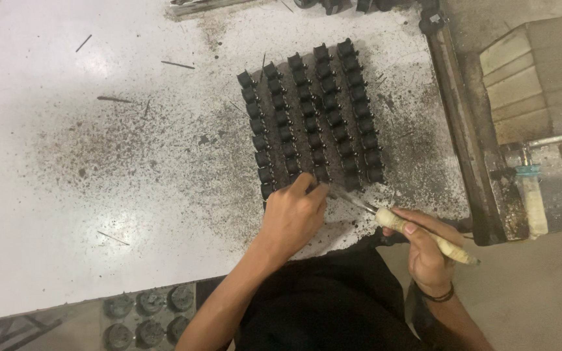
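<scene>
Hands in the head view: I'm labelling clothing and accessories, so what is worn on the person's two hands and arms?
Both forearms are bare, with no sleeves in view and no gloves. The right hand has a thin dark band around its wrist. The left hand shows no ring, watch or band. A dark garment covers the torso.

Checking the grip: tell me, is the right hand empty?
No, the right hand holds a pale-handled tool aimed at the black parts.
</scene>
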